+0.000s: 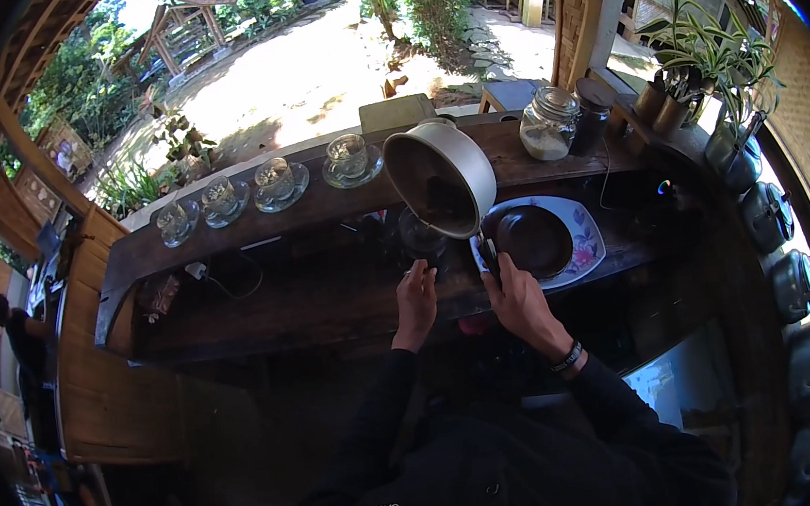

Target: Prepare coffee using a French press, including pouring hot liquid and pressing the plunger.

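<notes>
My right hand (525,310) is closed around the black handle of a metal saucepan (474,160). The pan is tipped on its side above the counter, its mouth turned left and towards me, with something dark inside. Close to its lower rim is a small dark, see-through cup (422,236). Just below that cup, my left hand (415,303) has its fingers pinched together at it; the exact hold is partly lost in shadow. Beside the pan, a white flowered plate (587,247) carries a dark brown round dish (533,241).
On the raised wooden ledge (308,204), several glass cups (273,180) stand on glass saucers at left. A clip-top jar (549,125) with pale contents and a dark jar (593,110) stand at right. Potted plants (689,60) and several dark pots (794,286) line the right side.
</notes>
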`<state>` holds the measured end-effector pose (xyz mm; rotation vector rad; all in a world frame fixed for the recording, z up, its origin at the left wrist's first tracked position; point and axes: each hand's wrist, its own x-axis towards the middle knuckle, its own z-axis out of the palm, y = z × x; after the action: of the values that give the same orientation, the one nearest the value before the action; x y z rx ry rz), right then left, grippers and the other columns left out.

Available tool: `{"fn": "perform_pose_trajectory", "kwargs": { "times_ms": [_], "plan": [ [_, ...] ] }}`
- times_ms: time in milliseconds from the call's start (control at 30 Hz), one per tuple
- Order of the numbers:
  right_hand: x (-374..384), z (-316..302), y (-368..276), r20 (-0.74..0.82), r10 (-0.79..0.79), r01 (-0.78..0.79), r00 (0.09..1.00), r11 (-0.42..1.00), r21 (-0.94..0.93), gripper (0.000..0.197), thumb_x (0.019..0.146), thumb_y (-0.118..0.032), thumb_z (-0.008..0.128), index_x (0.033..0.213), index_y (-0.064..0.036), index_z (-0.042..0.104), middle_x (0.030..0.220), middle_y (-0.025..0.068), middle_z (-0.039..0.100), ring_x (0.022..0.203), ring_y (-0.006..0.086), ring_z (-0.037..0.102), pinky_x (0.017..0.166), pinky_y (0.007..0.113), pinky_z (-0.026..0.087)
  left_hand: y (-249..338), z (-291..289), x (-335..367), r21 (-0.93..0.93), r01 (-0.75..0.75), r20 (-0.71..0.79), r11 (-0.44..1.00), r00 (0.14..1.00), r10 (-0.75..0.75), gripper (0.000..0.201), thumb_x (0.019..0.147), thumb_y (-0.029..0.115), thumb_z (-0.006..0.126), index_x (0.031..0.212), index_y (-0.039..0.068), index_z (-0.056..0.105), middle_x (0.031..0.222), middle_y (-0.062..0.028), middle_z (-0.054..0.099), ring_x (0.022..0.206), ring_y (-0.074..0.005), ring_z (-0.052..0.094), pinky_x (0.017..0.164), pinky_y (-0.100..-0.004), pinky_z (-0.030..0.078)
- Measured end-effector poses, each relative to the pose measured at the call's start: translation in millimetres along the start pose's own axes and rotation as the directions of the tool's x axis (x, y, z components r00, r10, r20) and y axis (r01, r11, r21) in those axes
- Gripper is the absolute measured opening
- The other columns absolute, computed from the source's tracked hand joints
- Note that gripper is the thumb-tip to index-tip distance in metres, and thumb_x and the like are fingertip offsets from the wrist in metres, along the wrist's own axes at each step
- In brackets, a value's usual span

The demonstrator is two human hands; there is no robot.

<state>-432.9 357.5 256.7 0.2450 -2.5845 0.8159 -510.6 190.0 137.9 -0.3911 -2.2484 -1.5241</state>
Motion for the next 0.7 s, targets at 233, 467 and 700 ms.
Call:
{"fn": "perform_pose_trajectory", "kwargs": {
  "times_ms": [233,467,700],
  "plan": [
    [-0.4,-0.1,0.8,0.042,0.019,-0.019,0.999,1.0,-0.001,0.033,0.088,-0.014,0.056,0.106,0.0101,0.043,0.063,0.0252,0.058,0.056,0.0436,0.057,0.047,0.049,0.044,-0.8,2.3,-0.7,-0.023,0.001,-0.011,1.0,1.0,-0.001,0.011,0.088,0.006,0.057,0.096,-0.001,0.053,0.08,-0.0194,0.059,0.077,-0.0369,0.06,0.065,-0.0399,0.046],
    [0.5,-0.6,1.0,0.086,0.049,-0.049,0.995,0.999,-0.004,0.032,0.089,-0.014,0.055,0.107,0.0099,0.043,0.063,0.0249,0.058,0.057,0.0435,0.058,0.048,0.05,0.044,1.7,1.3,-1.4,-0.002,0.008,0.002,1.0,1.0,-0.008,0.012,0.088,0.006,0.057,0.097,-0.001,0.053,0.08,-0.0199,0.058,0.077,-0.0375,0.059,0.065,-0.0403,0.046],
    [1.0,-1.9,-1.6,0.092,0.063,-0.063,0.994,0.998,0.002,0.03,0.089,-0.015,0.054,0.106,0.0071,0.043,0.063,0.0249,0.058,0.057,0.0441,0.057,0.049,0.051,0.044,4.7,-0.4,-0.5,0.019,-0.002,0.009,1.0,1.0,0.002,0.012,0.089,0.006,0.057,0.098,-0.001,0.053,0.081,-0.0195,0.058,0.077,-0.0375,0.059,0.065,-0.0404,0.046]
  ]
}}
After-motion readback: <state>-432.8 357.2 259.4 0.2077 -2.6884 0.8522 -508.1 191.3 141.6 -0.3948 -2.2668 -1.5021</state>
